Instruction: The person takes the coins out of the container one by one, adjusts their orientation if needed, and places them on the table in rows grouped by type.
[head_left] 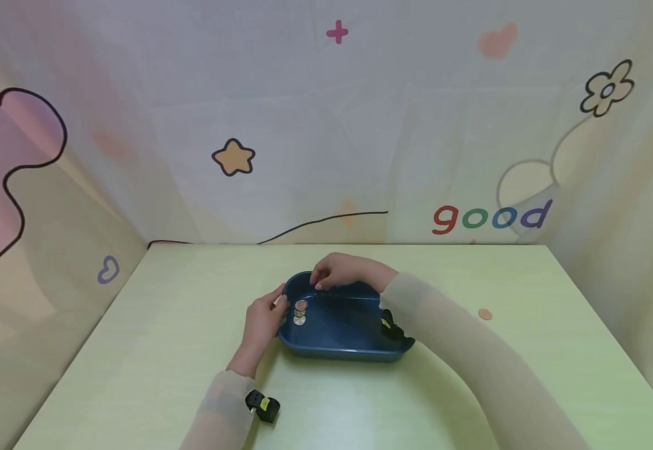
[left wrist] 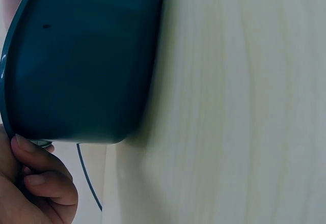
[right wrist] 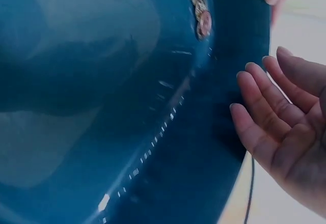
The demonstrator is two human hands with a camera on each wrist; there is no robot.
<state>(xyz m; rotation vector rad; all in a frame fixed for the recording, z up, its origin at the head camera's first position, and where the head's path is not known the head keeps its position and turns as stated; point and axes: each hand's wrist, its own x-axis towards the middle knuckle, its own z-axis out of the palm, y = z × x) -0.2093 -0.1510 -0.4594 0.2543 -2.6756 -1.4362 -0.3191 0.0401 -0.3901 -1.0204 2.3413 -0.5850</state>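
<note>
Head view, centre: your left hand [head_left: 261, 324] grips the blue tray [head_left: 337, 331]; keep it steady. Right hand [head_left: 338, 270]: loosely relaxed, empty.

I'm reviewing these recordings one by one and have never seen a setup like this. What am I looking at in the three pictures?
There's no robot: a person works with two bare hands. The wide picture comes from a head-worn camera looking forward and down; the other two come from small cameras on the wrists, such as the black one by the left sleeve. On the pale table sits a blue tray with a few coins inside, near its left end. A copper-coloured disc lies on the table to the right. The left hand grips the tray's left edge. The right hand is at the far side; its wrist view shows nothing held.
</note>
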